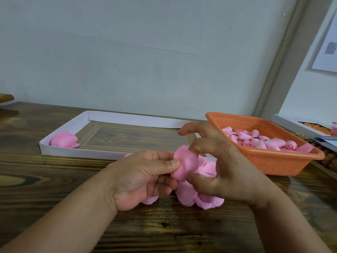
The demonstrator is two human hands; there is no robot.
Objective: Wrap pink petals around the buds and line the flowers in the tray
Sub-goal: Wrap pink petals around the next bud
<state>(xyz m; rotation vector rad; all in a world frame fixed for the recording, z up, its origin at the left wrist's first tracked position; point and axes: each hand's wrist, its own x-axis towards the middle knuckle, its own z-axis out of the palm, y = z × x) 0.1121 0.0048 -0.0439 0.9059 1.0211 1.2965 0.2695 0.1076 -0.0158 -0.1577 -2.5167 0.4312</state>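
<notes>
We're mid-wrap right now: in the centre of the frame our left hand (144,177) pinches the half-made flower (185,166) between thumb and curled fingers, while our right hand (221,168) curls thumb and a fingertip onto the petal, the other fingers lifted loose. Loose pink petals (202,199) sit in a pile under both hands.

Looks to us like the petal needs smoothing snug round the bud, then the flower goes beside the one finished flower (63,139) in the left corner of the white tray (127,119), centre-left. More buds (262,141) wait in the orange basket (273,162) at right.

Surface is a dark glossy wooden table (54,179); a plain pale wall (145,52) fills the top, and a paper sheet (328,42) is pinned upper right.
</notes>
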